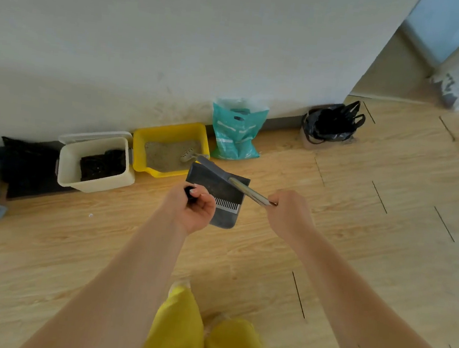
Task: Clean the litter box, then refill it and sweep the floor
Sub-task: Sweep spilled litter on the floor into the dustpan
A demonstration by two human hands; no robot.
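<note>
The left hand [190, 206] has its fingers curled tight round a short black handle [189, 191]. This is the handle of the gray dustpan [215, 189]. The dustpan hangs over the wood floor [364, 189], and most of it sticks out past the fingers toward 1 o'clock. A row of white comb teeth [226, 204] on the pan sits just beside the knuckles, at 3 o'clock from them.

The right hand [289, 212] is clamped on a thin metal broom handle [251, 193]. The handle runs away from the fingers toward 10 o'clock and crosses over the top of the dustpan. Its far end reaches the near edge of the yellow litter box [170, 134].

The litter box sits on the floor by the white wall [180, 39], at 12 o'clock from the left hand. It holds gray sandy litter [165, 152] and a small scoop [188, 155] that lies on the litter near the right side.

At 9 o'clock from the litter box is a cream bin [93, 181] with its lid open. A black bag [103, 163] is inside it. At 3 o'clock from the litter box a teal bag [237, 131] leans on the wall. Farther that way, a small bin with a black liner bag [331, 124] stands by the wall
</note>
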